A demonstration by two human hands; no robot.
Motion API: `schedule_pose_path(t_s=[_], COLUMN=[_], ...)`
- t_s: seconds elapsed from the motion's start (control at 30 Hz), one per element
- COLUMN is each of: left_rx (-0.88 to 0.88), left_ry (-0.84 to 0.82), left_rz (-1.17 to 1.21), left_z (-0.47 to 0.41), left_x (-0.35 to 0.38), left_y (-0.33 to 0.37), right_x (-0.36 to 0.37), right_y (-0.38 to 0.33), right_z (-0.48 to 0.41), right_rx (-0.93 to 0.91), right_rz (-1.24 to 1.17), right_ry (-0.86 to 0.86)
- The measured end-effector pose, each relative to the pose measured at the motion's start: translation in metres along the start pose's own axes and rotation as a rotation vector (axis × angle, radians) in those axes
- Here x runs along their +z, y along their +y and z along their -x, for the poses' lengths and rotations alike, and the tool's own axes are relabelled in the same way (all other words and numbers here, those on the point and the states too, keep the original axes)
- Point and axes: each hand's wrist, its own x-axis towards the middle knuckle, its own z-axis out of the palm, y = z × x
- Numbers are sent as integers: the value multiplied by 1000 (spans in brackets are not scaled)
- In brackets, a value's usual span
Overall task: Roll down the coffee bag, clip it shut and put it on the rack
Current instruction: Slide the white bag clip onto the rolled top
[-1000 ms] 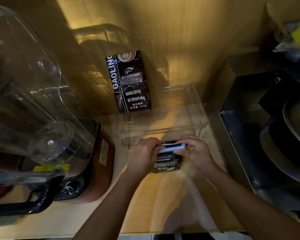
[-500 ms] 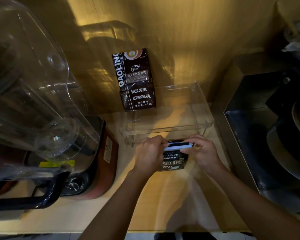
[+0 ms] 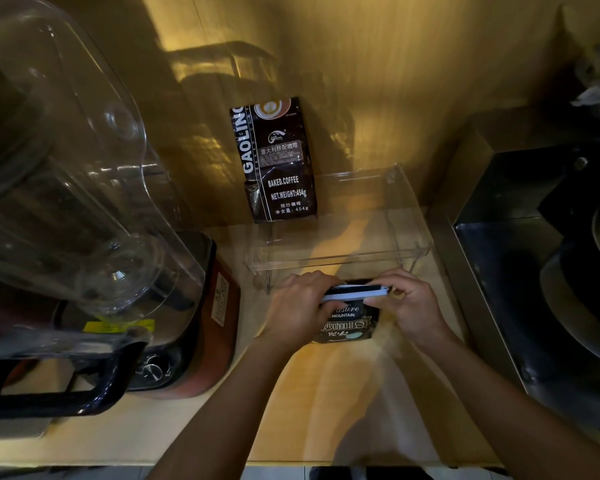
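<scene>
Black coffee bag (image 3: 347, 323): reads "MOUNTAIN"
White clip (image 3: 355, 294): across bag top
Left hand (image 3: 300, 308), right hand (image 3: 409, 304): fingers pinching clip
Second bag (image 3: 278, 161): "GAOLING", "BAKED.COFFEE", "NET.WEIGHT:454g"

Rack (image 3: 340, 261) behind small bag (image 3: 349, 323); blender (image 3: 84, 220) left.

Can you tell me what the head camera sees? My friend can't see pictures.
Two hands, left hand and right hand, press a white clip onto a small dark coffee bag on a wooden counter. Behind sits a clear rack holding another coffee bag; a blender stands left.
</scene>
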Motion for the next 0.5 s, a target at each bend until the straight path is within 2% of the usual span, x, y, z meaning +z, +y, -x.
schedule_pose_path(t_s=[0.2,0.37,0.5], left_rx=[11,89,84], left_ry=[49,1,-21], left_rz=[-22,-112,-94], left_z=[-2,-12,-17], left_x=[1,-1,3], left_y=[6,15,21], right_x=[-1,2,2], right_y=[2,1,0], right_z=[1,-1,-1], right_rx=[6,-12,-20], right_rz=[34,55,62], right_ry=[5,14,22])
